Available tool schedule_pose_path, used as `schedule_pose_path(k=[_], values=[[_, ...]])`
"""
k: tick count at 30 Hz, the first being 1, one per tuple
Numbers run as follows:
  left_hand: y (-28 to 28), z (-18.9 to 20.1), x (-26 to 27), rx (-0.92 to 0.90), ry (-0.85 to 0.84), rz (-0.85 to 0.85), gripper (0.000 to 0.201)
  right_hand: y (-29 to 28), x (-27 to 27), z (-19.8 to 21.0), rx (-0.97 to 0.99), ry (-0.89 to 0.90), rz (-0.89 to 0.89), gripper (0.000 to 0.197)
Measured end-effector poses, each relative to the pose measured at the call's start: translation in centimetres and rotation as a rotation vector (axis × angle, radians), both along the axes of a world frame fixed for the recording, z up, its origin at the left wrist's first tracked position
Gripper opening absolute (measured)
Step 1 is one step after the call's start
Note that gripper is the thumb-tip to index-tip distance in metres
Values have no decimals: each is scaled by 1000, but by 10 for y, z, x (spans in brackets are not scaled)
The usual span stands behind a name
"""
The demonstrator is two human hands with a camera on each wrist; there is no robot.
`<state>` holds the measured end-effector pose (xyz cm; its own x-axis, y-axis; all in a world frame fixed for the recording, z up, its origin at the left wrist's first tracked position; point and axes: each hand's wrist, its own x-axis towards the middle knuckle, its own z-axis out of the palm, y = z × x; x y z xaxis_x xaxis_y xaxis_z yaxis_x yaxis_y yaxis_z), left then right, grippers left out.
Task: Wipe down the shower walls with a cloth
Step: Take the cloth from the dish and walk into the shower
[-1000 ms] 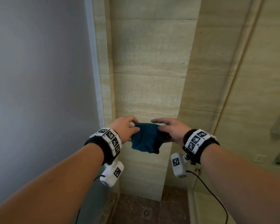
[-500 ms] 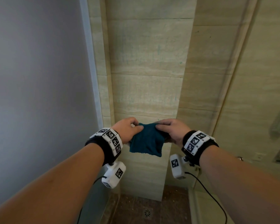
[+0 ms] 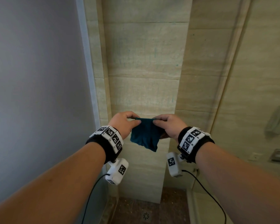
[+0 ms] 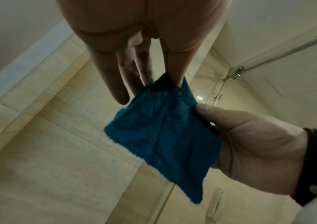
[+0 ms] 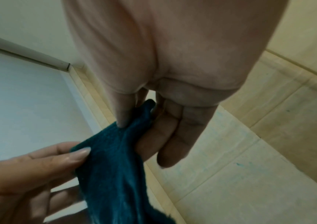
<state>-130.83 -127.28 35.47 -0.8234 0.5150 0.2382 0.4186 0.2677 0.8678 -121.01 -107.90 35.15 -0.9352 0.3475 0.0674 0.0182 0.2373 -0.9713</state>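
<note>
Holding a small blue-green cloth point(image 3: 144, 136) up by its top edge, the left hand point(image 3: 123, 123) and the right hand point(image 3: 168, 125) sit side by side in the head view; each hand pinches a top corner between thumb and fingers, and the cloth hangs down loose between them, in front of the tan tiled shower wall point(image 3: 144, 62) and not touching it; there is open wall above the hands; a plain grey wall point(image 3: 36, 78) stands close on the left, with a pale strip point(image 3: 86, 62) down its edge; a glass panel point(image 3: 257, 78) stands on the right; down below is a brown floor with a small round drain point(image 3: 146, 216); both wrists wear black bands point(image 3: 103, 143) with black-and-white square patterns, and no words can be read on them.

In the left wrist view the left hand point(image 4: 144, 37) reaches out and its fingers point(image 4: 177, 72) clamp one corner of the cloth point(image 4: 163, 136); the little finger sticks out straight and free; the right hand point(image 4: 253, 144) nips the cloth's other side with its thumb; a metal bar point(image 4: 288, 51) runs along the top of the glass.

In the right wrist view the right hand point(image 5: 169, 60) squeezes a bunched bit of the cloth point(image 5: 115, 174) between its thumb and fingers; the left hand point(image 5: 29, 174) pinches the cloth's edge from the lower left; faint blue-green marks point(image 5: 238, 164) show on the wall tiles point(image 5: 230, 181).
</note>
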Motion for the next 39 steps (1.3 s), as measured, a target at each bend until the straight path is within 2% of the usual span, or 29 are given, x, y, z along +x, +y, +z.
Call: schedule_pose_path(k=[8, 14, 18, 22, 26, 31, 33, 36, 39], values=[[5, 5, -1, 88, -47, -25, 10, 5, 1, 3, 243, 57, -39, 12], [8, 7, 5, 84, -163, -117, 4, 7, 1, 13, 287, 112, -51, 10], [4, 7, 13, 18, -392, -264, 24, 5, -1, 15, 206, 145, -72, 12], [3, 2, 16, -91, -460, -330, 30, 3, 2, 20, 215, 168, -105, 10], [9, -3, 19, -115, -465, -275, 22, 3, 6, 28, 209, 189, -138, 12], [17, -3, 21, -112, -366, -212, 27, -3, 9, 42, -78, 192, -132, 14], [20, -1, 19, -84, -342, -169, 21, 1, 7, 45, -42, 202, -174, 15], [23, 6, 20, -6, -432, -81, 12, 9, 8, 49, 78, 226, -250, 17], [25, 15, 26, 133, -581, 3, 18, 11, 11, 49, 63, 237, -255, 14]])
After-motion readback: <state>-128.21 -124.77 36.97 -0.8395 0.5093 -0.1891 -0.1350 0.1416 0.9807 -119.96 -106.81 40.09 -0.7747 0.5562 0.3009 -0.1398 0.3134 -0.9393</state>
